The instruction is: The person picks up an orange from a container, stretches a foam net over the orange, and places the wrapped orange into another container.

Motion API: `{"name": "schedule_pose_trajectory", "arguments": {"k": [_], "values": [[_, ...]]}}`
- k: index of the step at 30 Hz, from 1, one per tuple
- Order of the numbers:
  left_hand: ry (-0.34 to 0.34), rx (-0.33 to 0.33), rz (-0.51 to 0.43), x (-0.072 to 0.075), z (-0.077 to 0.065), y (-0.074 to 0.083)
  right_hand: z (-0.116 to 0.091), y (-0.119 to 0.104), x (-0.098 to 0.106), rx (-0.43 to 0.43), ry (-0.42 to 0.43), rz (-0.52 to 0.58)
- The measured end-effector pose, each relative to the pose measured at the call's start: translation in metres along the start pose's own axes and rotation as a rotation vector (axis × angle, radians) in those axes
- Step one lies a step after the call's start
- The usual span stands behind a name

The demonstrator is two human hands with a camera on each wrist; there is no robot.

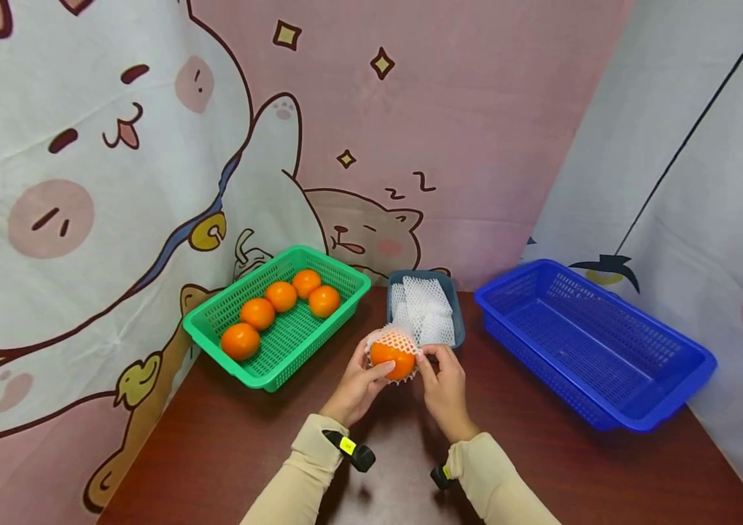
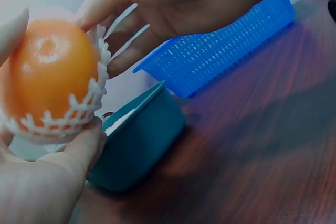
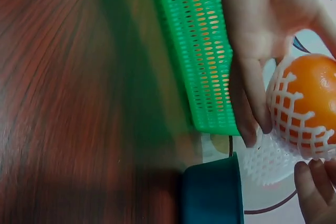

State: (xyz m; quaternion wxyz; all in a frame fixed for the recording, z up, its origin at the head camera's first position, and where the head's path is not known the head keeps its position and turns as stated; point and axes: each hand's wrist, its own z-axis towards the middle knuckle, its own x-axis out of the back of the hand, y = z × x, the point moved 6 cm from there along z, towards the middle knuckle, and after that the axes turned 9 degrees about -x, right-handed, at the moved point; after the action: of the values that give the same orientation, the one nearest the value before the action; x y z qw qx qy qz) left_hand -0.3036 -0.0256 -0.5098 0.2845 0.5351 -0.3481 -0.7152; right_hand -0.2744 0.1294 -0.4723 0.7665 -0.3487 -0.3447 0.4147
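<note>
An orange (image 1: 392, 359) sits partly inside a white foam net sleeve (image 1: 399, 337), held up over the table's middle. My left hand (image 1: 361, 383) grips the fruit from the left, its thumb across the front. At the right side, my right hand (image 1: 445, 386) pinches the net's edge between thumb and fingers. The left wrist view shows the orange (image 2: 52, 69) bare on top, with the net (image 2: 63, 121) around its lower part. In the right wrist view the mesh (image 3: 296, 119) covers one side of the fruit.
To the left stands a green basket (image 1: 273, 381) with several oranges. A small dark teal bin (image 1: 459, 321) behind the hands holds folded white foam nets (image 1: 426, 302). A blue basket (image 1: 581, 386) stands at the right on the brown table (image 1: 214, 445). A printed cloth hangs behind.
</note>
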Motion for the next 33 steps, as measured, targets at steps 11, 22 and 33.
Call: {"name": "schedule_pose_trajectory", "arguments": {"k": [11, 22, 33], "values": [[0.262, -0.102, 0.042, 0.012, 0.005, 0.003, -0.020, -0.010, -0.009, 0.261, -0.077, 0.009], [-0.003, 0.009, -0.010, 0.002, 0.004, 0.003, -0.017, -0.002, -0.012, 0.138, -0.212, 0.017], [0.032, -0.111, 0.159, 0.006, 0.006, 0.005, -0.006, -0.003, 0.001, 0.083, -0.108, -0.017]]}}
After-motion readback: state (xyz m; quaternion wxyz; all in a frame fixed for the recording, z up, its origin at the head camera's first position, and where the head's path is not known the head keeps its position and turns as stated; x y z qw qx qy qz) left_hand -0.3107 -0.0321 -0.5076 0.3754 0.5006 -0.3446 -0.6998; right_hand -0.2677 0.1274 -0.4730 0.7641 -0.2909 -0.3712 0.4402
